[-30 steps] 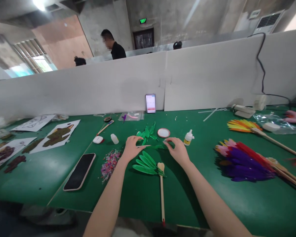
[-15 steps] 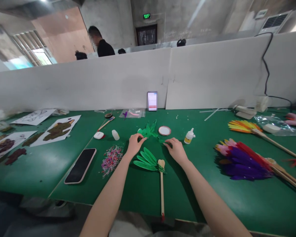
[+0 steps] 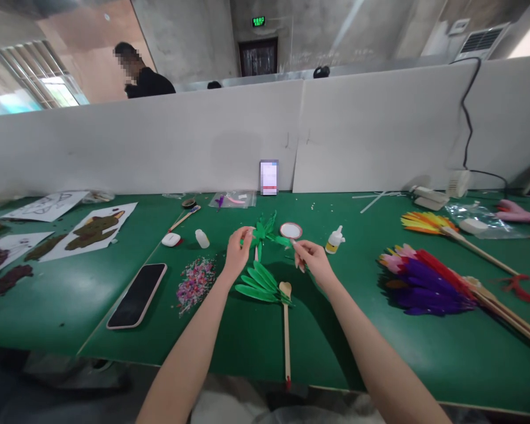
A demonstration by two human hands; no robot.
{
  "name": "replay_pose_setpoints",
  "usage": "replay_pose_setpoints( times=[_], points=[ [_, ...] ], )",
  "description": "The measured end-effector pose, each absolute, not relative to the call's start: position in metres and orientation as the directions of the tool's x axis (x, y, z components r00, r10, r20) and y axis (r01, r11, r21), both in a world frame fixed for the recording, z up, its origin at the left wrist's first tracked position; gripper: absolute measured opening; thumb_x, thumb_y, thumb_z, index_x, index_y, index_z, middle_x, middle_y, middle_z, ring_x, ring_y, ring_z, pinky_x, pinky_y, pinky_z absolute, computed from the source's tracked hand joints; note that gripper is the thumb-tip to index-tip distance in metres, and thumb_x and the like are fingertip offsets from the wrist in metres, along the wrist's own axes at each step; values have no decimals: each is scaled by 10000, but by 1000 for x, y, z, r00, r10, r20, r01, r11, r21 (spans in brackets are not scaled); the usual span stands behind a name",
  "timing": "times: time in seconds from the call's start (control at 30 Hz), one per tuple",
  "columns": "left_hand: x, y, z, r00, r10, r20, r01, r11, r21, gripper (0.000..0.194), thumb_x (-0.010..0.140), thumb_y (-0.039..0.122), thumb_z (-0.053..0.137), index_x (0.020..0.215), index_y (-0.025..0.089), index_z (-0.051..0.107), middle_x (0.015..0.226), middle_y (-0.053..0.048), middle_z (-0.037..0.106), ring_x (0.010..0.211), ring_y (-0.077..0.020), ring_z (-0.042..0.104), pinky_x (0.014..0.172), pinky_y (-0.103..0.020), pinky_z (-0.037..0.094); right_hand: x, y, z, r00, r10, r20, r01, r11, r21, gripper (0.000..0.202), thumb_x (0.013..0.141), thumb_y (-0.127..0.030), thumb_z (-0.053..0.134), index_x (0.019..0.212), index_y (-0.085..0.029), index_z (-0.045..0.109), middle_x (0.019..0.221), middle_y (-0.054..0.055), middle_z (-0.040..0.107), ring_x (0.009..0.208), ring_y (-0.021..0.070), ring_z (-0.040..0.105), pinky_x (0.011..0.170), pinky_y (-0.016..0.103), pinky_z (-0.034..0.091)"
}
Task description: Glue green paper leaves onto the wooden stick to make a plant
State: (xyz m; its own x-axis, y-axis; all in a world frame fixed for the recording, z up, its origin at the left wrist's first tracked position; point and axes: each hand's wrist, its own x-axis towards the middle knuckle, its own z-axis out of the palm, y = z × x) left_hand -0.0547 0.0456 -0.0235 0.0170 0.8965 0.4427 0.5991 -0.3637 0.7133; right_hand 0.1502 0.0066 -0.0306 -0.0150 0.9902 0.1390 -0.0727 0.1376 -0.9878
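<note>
At the middle of the table, my left hand (image 3: 238,250) is closed, fingertips against the left side of a loose pile of green feathers (image 3: 265,227); what lies between them I cannot make out. My right hand (image 3: 312,257) pinches the end of a single green feather (image 3: 283,240) just right of the pile. Closer to me lies a wooden stick (image 3: 286,338) with a heart-shaped top, a fan of green feathers (image 3: 258,282) spreading left from it. A white glue bottle (image 3: 334,240) stands right of my right hand, and a round white lid with a reddish rim (image 3: 290,230) lies behind it.
Left are a phone (image 3: 136,295), colourful confetti (image 3: 196,284), a small white bottle (image 3: 202,238) and a toothbrush (image 3: 185,218). Purple and red feather fans (image 3: 428,285) and a yellow one (image 3: 428,224) lie right. A small screen (image 3: 269,178) leans on the white partition (image 3: 181,147).
My right hand has lifted a green feather slightly, its fingers curling more. My left hand has turned more upright beside the pile. The view has shifted slightly.
</note>
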Motion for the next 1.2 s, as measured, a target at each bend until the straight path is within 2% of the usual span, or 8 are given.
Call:
replay_pose_setpoints(
  times=[0.07, 0.13, 0.23, 0.3, 0.43, 0.63, 0.9, 1.2],
  points=[
    [-51, 36, -15, 157, 927, 341, 474, -374, 797, 371, 892, 432, 345, 1007, 182, 594, 798, -34, 646, 735, -149, 601, 653, -245, 449, 148, 5, -31, -67, 991, 114, -91, 108, -990, 353, 699, -503, 643, 687, -152, 598, 398, -43, 533, 282, 62, 402, 299, 179, 309],
    [-46, 28, -9, 299, 930, 215, 375, -322, 869, 356, 845, 467, 438, 888, 168, 627, 650, -5, 624, 563, -119, 556, 537, -218, 419, 145, 4, -32, -106, 989, 100, -106, 88, -990, 343, 670, -483, 678, 692, -145, 622, 427, -27, 574, 308, 70, 449, 328, 182, 350],
    [-42, 21, -5, 357, 925, 132, 339, -260, 904, 334, 784, 472, 543, 719, 154, 619, 509, 23, 567, 439, -82, 457, 459, -199, 356, 143, 4, -31, -130, 988, 87, -134, 70, -989, 372, 689, -511, 652, 660, -140, 623, 472, -2, 608, 354, 82, 501, 380, 197, 405],
    [-42, 21, -4, 312, 941, 133, 288, -227, 930, 315, 777, 459, 558, 742, 152, 617, 502, 29, 562, 431, -72, 444, 453, -191, 343, 143, 4, -29, -110, 991, 80, -156, 63, -986, 433, 716, -568, 591, 627, -144, 602, 471, 0, 599, 359, 82, 501, 384, 202, 411],
    [-43, 23, -3, 247, 962, 120, 130, -155, 979, 301, 778, 422, 571, 914, 155, 602, 480, 48, 541, 432, -66, 457, 456, -180, 339, 146, 3, -26, -76, 995, 69, -210, 52, -976, 522, 719, -648, 516, 647, -141, 617, 454, -7, 577, 353, 79, 486, 366, 196, 395],
    [-35, 19, -3, 227, 968, 110, 17, -117, 993, 264, 769, 381, 588, 900, 151, 590, 453, 52, 525, 412, -61, 444, 445, -183, 315, 132, -5, -26, -165, 982, 90, -161, 63, -985, 337, 642, -459, 711, 727, -136, 669, 528, 5, 633, 379, 89, 506, 401, 225, 438],
    [-31, 13, 0, 248, 962, 111, 27, -122, 992, 252, 765, 357, 589, 920, 159, 591, 463, 50, 529, 412, -76, 463, 439, -200, 332, 121, -14, -20, 23, 986, 163, -101, 165, -981, 244, 652, -408, 708, 656, -167, 667, 470, -8, 599, 398, 115, 523, 398, 236, 423],
    [-29, 12, -3, 267, 954, 135, 20, -146, 989, 266, 770, 391, 591, 898, 158, 592, 474, 44, 543, 422, -73, 484, 439, -188, 354, 125, -12, -18, 56, 987, 151, -144, 158, -977, 241, 629, -388, 728, 636, -166, 635, 433, -29, 552, 390, 104, 498, 388, 228, 403]
  ],
)
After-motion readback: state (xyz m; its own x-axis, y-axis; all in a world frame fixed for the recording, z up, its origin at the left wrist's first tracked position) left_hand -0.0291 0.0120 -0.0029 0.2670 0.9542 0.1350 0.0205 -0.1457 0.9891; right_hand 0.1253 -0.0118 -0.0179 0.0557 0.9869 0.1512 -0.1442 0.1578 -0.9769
